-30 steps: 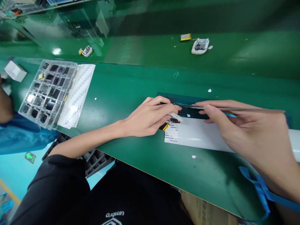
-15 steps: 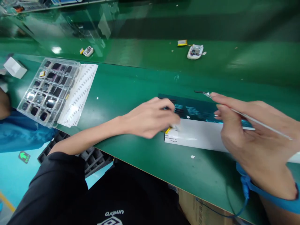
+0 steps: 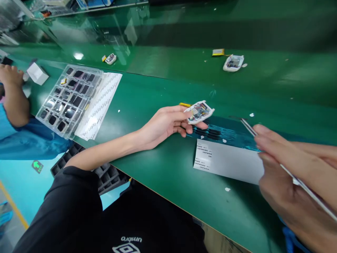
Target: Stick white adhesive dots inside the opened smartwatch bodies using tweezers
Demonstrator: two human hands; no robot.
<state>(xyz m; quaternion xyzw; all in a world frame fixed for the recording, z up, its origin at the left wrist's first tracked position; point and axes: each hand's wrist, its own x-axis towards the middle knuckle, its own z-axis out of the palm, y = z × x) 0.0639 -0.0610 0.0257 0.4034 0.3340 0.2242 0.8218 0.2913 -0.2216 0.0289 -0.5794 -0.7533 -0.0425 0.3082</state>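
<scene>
My left hand [image 3: 168,123], palm turned up, grips a white device housing [image 3: 201,111] between thumb and fingers. The housing's open side faces up and bares a circuit board; a yellow-edged battery [image 3: 185,104] juts out beside the thumb. To the right, my right hand [image 3: 286,168] is closed round slim metal tweezers [image 3: 249,126], their tip pointing left toward the housing but apart from it. Beneath both hands lie a dark blue-green film strip [image 3: 223,131] with black pieces and a white backing sheet [image 3: 231,160] with printing at its left end.
A clear tray [image 3: 59,102] of dark square parts lies at left, beside printed white sheets [image 3: 105,102]. Opened housings with batteries rest farther back, one right [image 3: 233,63], one left [image 3: 110,58]. A white box [image 3: 37,73] stands near another person's hand [image 3: 12,75].
My left hand has risen off the white sheet's left end and turned palm up, bringing the housing's circuit side into view. My right hand has shifted slightly right and down with the tweezers.
</scene>
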